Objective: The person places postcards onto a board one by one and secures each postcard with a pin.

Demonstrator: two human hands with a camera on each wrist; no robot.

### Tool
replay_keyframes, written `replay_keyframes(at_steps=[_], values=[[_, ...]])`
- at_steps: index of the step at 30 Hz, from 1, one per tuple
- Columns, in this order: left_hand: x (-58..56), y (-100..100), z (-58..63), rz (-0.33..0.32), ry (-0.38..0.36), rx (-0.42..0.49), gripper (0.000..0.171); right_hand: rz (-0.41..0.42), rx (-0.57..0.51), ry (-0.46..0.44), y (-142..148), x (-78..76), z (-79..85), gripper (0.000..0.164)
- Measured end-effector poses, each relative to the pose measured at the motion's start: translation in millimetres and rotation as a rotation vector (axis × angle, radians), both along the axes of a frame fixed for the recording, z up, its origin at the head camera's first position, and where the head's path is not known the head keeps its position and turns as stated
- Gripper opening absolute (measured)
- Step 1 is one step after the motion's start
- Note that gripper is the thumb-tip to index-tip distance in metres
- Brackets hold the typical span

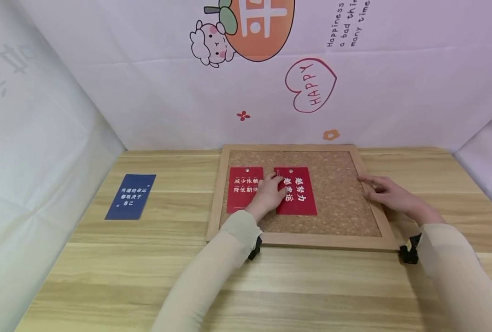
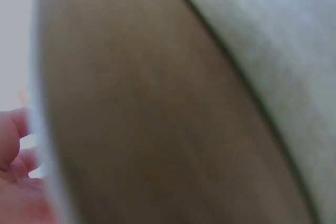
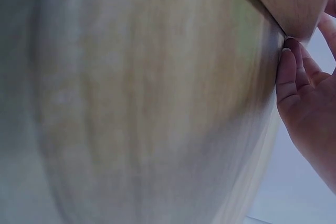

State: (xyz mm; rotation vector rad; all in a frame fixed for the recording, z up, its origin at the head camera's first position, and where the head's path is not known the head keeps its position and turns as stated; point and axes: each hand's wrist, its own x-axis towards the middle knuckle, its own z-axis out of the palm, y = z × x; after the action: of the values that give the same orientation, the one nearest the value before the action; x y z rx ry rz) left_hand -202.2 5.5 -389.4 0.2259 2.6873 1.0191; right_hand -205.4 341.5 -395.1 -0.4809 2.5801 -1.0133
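Observation:
A cork board in a light wooden frame lies on the table, with two red cards on it. Near the top of each card sits a small silver pin. My left hand reaches over the board, its fingertips on the left part of the right red card and its palm side overlapping the left red card. At the board's right side, my right hand grips the frame, fingers bent at its edge. The right wrist view shows these fingertips close against the frame's edge.
A blue card with white writing lies on the wooden table at the left. Behind the board hangs a white printed cloth, and another light cloth borders the left side. Black wrist devices sit below both sleeves.

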Motion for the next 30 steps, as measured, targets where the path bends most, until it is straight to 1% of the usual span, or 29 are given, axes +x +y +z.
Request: replay_keyframes(at_steps=[4, 7, 9, 12, 16, 18, 20, 24, 26, 27, 30], values=[[-2.7, -9, 1.6, 0.078, 0.047, 0.088, 0.037, 0.009, -0.003, 0.018, 0, -0.1, -2.7, 0.057], [-7.3, -21, 5.2, 0.14, 0.076, 0.123, 0.034, 0.013, -0.004, 0.025, -1, -0.1, -3.0, 0.056], [-11.5, -32, 8.4, 0.183, 0.092, 0.119, 0.033, 0.012, -0.005, 0.019, -1, 0.0, -2.6, 0.056], [-16.9, -50, 15.1, 0.238, 0.079, 0.122, 0.033, 0.009, -0.002, 0.023, -1, 0.0, -1.7, 0.056], [-22.6, -76, 22.6, 0.285, 0.06, 0.117, 0.036, 0.011, -0.004, 0.026, -1, -0.2, -0.3, 0.057], [-25.6, -90, 24.3, 0.312, 0.066, 0.114, 0.037, 0.012, -0.006, 0.018, 0, -0.3, 0.2, 0.057], [-26.7, -104, 26.7, 0.348, 0.054, 0.124, 0.039, 0.008, 0.003, 0.011, 0, 0.0, 0.9, 0.057], [-28.0, -134, 27.8, 0.404, 0.052, 0.08, 0.041, 0.006, 0.006, 0.0, 0, 0.7, 1.5, 0.057], [-27.7, -151, 27.8, 0.423, 0.067, 0.025, 0.041, 0.003, -0.003, -0.006, -1, 0.7, 1.4, 0.057], [-27.3, -159, 27.4, 0.428, 0.083, -0.019, 0.041, 0.002, -0.011, -0.01, -1, 0.7, 1.2, 0.057], [-22.6, -185, 26.6, 0.483, 0.106, -0.117, 0.042, -0.001, -0.03, -0.02, -2, 0.2, 1.0, 0.058]])
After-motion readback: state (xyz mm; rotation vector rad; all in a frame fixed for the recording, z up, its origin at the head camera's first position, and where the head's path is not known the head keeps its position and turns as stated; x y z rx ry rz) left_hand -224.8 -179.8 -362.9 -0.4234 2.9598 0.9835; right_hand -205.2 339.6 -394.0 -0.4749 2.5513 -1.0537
